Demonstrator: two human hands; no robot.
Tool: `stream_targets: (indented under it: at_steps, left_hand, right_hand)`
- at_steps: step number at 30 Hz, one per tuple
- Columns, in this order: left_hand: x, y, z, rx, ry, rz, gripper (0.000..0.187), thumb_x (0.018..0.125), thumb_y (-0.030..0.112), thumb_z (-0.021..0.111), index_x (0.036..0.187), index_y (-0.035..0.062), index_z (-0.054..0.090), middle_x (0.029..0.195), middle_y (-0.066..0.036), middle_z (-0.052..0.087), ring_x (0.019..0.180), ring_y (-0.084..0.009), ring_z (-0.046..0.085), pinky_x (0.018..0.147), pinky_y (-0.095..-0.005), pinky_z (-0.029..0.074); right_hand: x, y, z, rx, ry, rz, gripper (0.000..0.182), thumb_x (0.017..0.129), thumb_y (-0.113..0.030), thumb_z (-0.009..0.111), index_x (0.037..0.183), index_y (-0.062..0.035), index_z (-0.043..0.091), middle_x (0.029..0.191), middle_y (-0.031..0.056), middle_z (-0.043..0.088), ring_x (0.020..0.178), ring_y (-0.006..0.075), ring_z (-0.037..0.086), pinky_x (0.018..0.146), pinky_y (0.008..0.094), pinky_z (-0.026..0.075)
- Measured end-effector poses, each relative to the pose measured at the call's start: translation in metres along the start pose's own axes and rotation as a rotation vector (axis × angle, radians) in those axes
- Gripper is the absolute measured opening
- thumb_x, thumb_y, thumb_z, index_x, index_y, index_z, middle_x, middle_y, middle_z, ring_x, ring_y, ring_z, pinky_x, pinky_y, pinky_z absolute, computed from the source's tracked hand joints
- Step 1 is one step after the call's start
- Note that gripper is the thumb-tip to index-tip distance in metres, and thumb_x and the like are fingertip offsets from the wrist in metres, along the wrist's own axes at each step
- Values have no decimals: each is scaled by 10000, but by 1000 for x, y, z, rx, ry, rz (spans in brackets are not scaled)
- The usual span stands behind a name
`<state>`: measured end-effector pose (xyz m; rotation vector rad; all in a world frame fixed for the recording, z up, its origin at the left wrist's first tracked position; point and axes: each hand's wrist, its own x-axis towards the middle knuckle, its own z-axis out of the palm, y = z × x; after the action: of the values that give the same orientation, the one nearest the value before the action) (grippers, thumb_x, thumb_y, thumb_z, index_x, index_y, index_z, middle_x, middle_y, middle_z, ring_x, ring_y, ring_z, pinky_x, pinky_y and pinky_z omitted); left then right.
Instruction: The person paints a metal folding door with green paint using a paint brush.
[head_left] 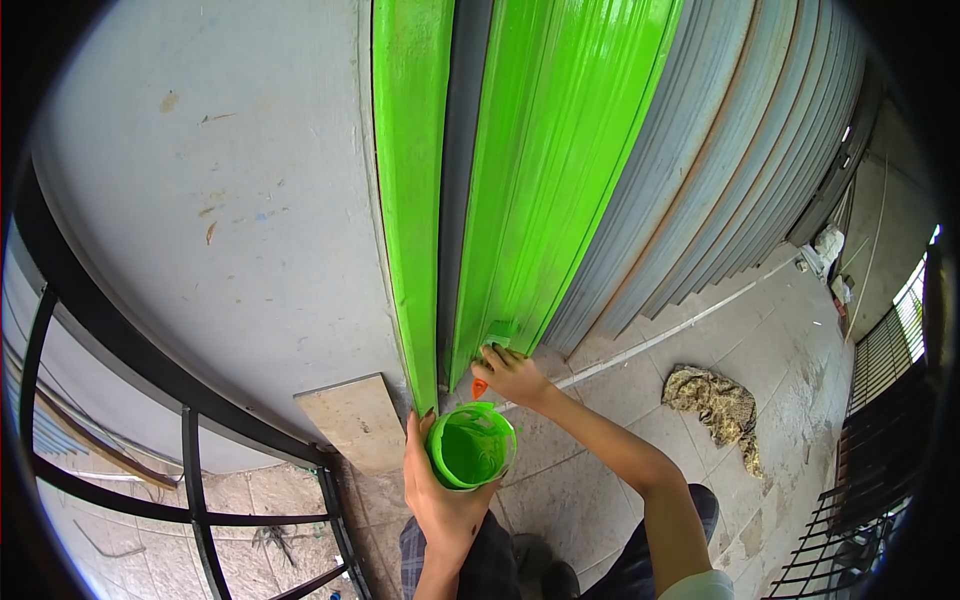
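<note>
- Here, 2 bare hands low in the head view, before a ribbed metal shutter [640, 170] whose slats run up and away.
- Right hand [510, 375] closed around a paintbrush [492, 358], orange handle tip poking out below the fist, bristles pressed against the shutter's bottom edge.
- Left hand [435, 490] wrapped around a small green cup of paint [470, 445], round, open-topped, wet and glossy inside.
- Cup just below and left of the brush, very near; right hand nearer the shutter, left hand nearer the body.
- Brush long axis roughly upright, in line with the slats.
- Left part of shutter shiny bright green; right part bare, dull grey.
- Alongside: matte grey wall [220, 200], pale floor tiles [700, 340], crumpled rag [715, 400] well apart to the right.
</note>
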<state>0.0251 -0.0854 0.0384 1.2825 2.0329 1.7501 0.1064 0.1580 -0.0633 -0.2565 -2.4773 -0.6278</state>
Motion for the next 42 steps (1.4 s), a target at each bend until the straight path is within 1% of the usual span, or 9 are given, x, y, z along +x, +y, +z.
stream_targets:
  at_steps: [4,9,17,22,29,32,36,39,42]
  left_hand:
    - [0,1,-1,5,3,-2,1050,505,73,876,1391,-53,326,1227,-208,574,1096,-368,568,947,-404,452]
    - [-1,1,-3,-1,-11,-14,1049,508,82,881,1390,-52,329,1216,-206,581,1088,-365,572,944,-400,454]
    - [0,0,-4,-8,-11,-1,1048,519,94,885,1392,-53,324,1219,-207,577,1082,-360,578,938,-401,458]
    - [-1,-1,-3,-16,-14,5,1055,517,101,890,1393,-51,323,1218,-209,576,1083,-360,580,939,-400,460]
    - [-1,2,-2,-18,-26,-8,1058,514,101,892,1395,-46,325,1221,-208,575,1080,-359,583,936,-395,462]
    - [-2,2,-3,-22,-22,-3,1061,513,101,892,1397,-46,324,1225,-205,574,1075,-357,587,932,-394,465]
    - [-3,3,-6,-16,-20,6,1063,511,100,892,1397,-44,323,1226,-200,575,1070,-357,591,930,-394,467]
    - [-2,3,-6,-12,-32,-9,1069,506,96,891,1399,-42,321,1226,-201,575,1070,-359,592,929,-395,467]
    - [-2,0,-3,-19,-38,4,1071,501,90,891,1399,-41,322,1222,-204,575,1072,-363,592,930,-397,466]
  right_hand:
    - [22,14,-22,-35,51,-7,125,780,-96,642,812,-70,524,981,199,635,880,279,691,622,308,578]
    - [94,56,-118,-187,437,74,113,750,-53,671,770,-70,561,986,202,657,883,273,691,649,324,590]
    - [33,22,-21,-157,164,-84,116,774,-100,637,828,-84,535,959,181,647,834,272,682,628,314,576]
    - [33,16,-28,-29,33,-40,113,778,-118,630,833,-84,537,952,181,640,845,274,680,610,328,571]
    - [115,64,-135,-218,473,111,120,759,-55,648,769,-72,530,980,206,639,838,269,689,631,315,597]
    - [72,43,-74,-277,356,90,144,753,-74,660,772,-80,518,971,201,638,836,269,687,642,305,592]
    - [-20,-4,-2,-59,60,27,177,767,-101,666,821,-87,497,922,153,611,812,264,688,603,323,587]
    - [-39,-15,4,169,-103,80,153,788,-74,642,825,-90,494,914,129,593,787,251,688,596,324,589]
    - [-4,16,-38,4,61,102,146,792,-73,643,833,-103,506,941,142,625,815,246,694,583,307,586]
